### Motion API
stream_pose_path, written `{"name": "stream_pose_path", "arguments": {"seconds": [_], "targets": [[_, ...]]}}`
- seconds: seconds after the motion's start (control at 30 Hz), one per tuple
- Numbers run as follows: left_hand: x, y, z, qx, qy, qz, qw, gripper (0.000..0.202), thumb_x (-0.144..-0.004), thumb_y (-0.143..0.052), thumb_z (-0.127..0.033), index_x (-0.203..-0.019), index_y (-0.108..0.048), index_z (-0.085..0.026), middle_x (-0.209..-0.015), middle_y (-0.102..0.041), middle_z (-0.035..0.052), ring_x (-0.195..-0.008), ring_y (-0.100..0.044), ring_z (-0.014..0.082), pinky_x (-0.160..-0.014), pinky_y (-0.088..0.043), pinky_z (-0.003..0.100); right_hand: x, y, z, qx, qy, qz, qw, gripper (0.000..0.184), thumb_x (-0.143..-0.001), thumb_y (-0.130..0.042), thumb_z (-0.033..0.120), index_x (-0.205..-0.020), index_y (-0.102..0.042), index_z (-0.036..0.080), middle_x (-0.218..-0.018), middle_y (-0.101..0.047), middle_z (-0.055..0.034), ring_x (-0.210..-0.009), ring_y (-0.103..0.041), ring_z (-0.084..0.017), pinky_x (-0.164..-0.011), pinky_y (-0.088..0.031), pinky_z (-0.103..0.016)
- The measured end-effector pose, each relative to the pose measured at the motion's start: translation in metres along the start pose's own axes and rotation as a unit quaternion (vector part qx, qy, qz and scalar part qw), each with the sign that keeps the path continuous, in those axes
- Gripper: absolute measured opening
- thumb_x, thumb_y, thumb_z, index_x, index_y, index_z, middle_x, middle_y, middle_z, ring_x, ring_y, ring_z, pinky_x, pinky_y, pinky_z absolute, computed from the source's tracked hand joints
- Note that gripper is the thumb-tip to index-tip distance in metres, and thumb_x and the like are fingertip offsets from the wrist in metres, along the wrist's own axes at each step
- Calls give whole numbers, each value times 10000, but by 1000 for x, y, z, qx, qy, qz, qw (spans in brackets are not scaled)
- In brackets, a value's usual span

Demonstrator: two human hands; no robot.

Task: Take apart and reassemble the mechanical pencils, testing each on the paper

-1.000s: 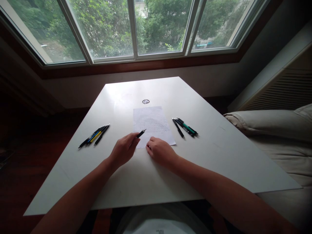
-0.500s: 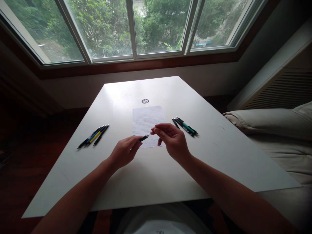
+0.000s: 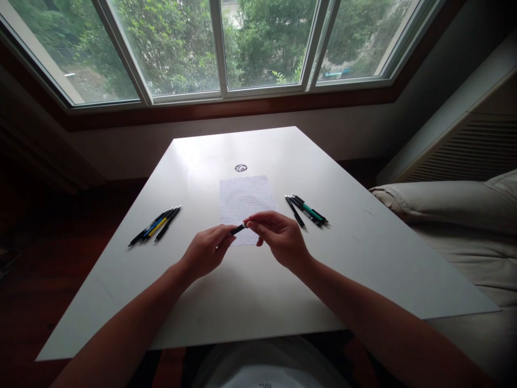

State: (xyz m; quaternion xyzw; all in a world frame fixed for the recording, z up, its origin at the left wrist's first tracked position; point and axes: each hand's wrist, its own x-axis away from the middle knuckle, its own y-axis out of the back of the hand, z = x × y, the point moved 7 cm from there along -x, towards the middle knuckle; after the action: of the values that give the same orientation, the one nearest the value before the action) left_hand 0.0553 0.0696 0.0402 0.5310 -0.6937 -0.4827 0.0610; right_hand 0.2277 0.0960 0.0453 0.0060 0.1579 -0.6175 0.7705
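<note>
Over the white desk (image 3: pixel 363 253) middle, the left hand (image 3: pixel 205 250) clasps a slim black pen (image 3: pixel 238 228) while the right hand (image 3: pixel 278 240) pinches its tip, likely needing a careful pull or twist next

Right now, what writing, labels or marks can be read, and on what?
None reads clearly.
Paper sheet: faint lines, too small to read.
Round mark on the table: blurred.
Shirt: characters cut off at the frame edge.
Pen held by both hands: no legible label.
</note>
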Motion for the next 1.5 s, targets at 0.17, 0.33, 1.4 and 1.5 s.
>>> {"name": "stream_pose_path", "arguments": {"seconds": [0.17, 0.33, 1.4, 1.5], "targets": [[0, -1, 1, -4, -6, -1, 1000, 249, -982, -514, -227, -1221, -587, -225, -1027, -710, 59, -861, -667, 166, -764, -490, 270, -1, -5, -10, 24, -35, 46, 998, 245, -791, -784, 354, -974, -736, 198, -897, -724, -51, -819, -684, -192, -527, -568, -251], [2, -2, 2, -9, -2, -4, 1000, 290, -973, -560, -283, -1256, -556, -218, -870, -703, 21, -730, -640, 131, -710, -490, 246, 0, -12, -13, 58, -47, 90, 993, 351, -784, -785, 365, -1097, -721, 219, -1029, -719, -72, -951, -686, -224, -619, -590, -278], [-5, 12, 23, 3, 76, 18, 997, 147, -942, -591, -303, -948, -699, -204, -956, -675, 55, -817, -635, 169, -732, -489, 274, 3, -10, -15, 344, 86, 99, 930, 209, -935, -626, 373, -1034, -711, 209, -911, -723, -53, -775, -659, -183, -668, -523, -291], [-3, 28, 26, 100, 127, -81, 983, 143, -910, -649, -323, -929, -690, -187, -862, -679, 38, -713, -606, 138, -665, -485, 254, 4, -12, -7, 363, 103, 102, 920, 202, -945, -615, 361, -1047, -713, 217, -892, -713, -45, -708, -634, -156, -654, -502, -276]]}}
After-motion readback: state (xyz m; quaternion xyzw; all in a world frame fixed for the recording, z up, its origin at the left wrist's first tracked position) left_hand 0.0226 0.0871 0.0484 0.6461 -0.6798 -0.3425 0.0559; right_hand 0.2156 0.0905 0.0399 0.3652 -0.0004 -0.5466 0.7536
